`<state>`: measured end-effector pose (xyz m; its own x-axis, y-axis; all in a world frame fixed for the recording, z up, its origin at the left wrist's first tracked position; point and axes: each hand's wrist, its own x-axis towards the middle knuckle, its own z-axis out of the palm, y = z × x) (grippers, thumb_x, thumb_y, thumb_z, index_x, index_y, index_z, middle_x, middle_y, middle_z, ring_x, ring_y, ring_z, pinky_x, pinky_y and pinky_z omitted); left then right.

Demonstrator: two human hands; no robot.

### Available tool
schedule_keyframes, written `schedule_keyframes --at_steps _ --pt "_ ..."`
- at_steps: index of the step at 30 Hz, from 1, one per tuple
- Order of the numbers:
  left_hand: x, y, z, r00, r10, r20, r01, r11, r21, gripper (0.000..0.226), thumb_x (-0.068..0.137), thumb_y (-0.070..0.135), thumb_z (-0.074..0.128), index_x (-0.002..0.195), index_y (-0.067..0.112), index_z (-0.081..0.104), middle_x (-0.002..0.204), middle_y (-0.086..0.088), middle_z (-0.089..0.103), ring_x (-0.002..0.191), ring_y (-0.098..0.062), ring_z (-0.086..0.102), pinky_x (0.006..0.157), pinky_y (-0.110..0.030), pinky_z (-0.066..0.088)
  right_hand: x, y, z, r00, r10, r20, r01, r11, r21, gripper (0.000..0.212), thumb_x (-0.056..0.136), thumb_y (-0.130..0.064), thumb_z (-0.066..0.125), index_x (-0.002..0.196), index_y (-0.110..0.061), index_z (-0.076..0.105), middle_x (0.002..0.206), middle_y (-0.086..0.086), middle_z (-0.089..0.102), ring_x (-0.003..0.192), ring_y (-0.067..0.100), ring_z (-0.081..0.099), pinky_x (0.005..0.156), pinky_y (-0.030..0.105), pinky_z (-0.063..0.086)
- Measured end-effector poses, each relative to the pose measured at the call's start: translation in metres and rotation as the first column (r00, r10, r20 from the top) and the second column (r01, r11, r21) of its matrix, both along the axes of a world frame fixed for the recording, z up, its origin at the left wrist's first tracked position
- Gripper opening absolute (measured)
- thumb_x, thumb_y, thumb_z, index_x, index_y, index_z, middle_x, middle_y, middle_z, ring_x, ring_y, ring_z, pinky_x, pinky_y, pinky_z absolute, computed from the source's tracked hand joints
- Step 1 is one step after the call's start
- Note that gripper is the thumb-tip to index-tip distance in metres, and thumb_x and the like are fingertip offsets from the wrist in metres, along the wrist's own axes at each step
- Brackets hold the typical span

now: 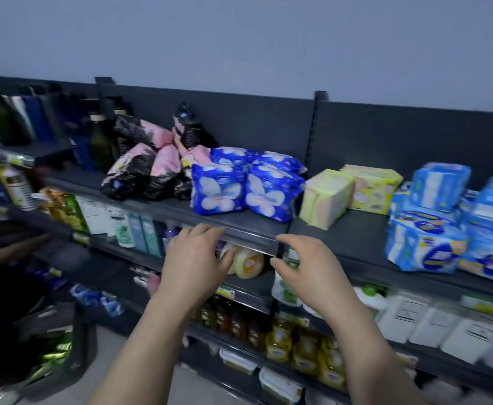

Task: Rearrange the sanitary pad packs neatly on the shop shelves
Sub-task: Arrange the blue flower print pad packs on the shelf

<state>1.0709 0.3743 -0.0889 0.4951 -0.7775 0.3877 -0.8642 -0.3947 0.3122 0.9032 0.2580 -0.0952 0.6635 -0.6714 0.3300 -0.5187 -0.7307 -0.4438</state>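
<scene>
My left hand [194, 258] and right hand [306, 264] hover empty, fingers spread. The blue packs [219, 190] look light and squashy; I'd grip their sides.

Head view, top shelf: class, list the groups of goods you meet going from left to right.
dark bottles → pink-and-black packs → blue butterfly packs → yellow-green packs → light blue packs

Shop: stocked shelves [251, 226] of packaged goods
</scene>
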Motion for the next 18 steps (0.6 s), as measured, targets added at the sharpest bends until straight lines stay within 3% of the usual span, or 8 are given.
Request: schedule_keyframes --at_steps 8,18 --pt "0.072 -0.021 -0.001 0.999 0.036 -0.032 -0.035 0.999 0.018 0.051 0.091 0.047 0.056 0.136 0.024 0.052 0.132 0.002 0.056 0.118 -0.025 0.050 0.097 -0.037 0.043 0.071 -0.028 0.002 0.997 0.003 -0.074 -0.004 1.000 -0.017 0.049 0.090 -0.043 0.059 0.136 -0.029 0.050 0.132 -0.004 0.056 0.125 0.015 0.045 0.106 0.033 0.036" --pt "0.150 -0.126 0.019 0.989 0.076 0.124 -0.078 0.997 0.008 0.081 0.078 0.059 0.066 0.142 0.017 0.041 0.143 -0.005 0.045 0.131 -0.026 0.037 0.107 -0.037 0.031 0.118 -0.120 0.017 0.996 -0.064 -0.063 0.059 0.996 -0.070 0.048 0.086 -0.037 0.064 0.131 -0.022 0.056 0.129 0.002 0.059 0.122 0.023 0.048 0.103 0.034 0.037"
